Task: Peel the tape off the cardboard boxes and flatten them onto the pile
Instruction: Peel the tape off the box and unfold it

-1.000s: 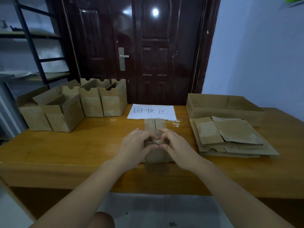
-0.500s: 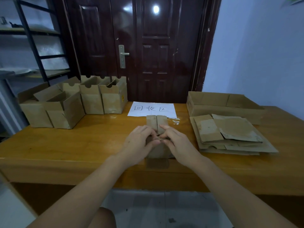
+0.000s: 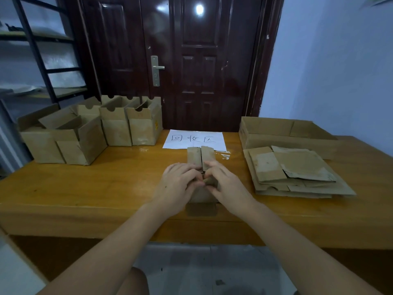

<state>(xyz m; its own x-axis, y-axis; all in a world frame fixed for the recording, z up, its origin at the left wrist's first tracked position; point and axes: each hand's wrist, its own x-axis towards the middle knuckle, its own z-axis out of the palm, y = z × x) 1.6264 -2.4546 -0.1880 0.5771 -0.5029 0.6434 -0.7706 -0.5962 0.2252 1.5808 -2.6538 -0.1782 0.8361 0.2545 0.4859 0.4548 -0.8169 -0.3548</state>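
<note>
Wooden table (image 3: 106, 188) before a dark door (image 3: 191, 60), blue wall to the right. Left hand (image 3: 177, 186) and right hand (image 3: 226, 186) side by side at the table's near middle, fingertips meeting, curled down onto a small cardboard box (image 3: 201, 157) directly beneath; apparently pinching at its top seam, though whether tape sits between the fingers cannot be told. Long axis running straight away from the hands, two flaps poking out just beyond the fingertips, brown and scuffed. Neither hand nearer. Beyond the flaps, a white paper sign (image 3: 194, 139). Off the right hand, near, the pile (image 3: 297, 173) of flattened cardboard. Off the left hand, farther, upright boxes (image 3: 85, 133) awaiting their turn.
</note>
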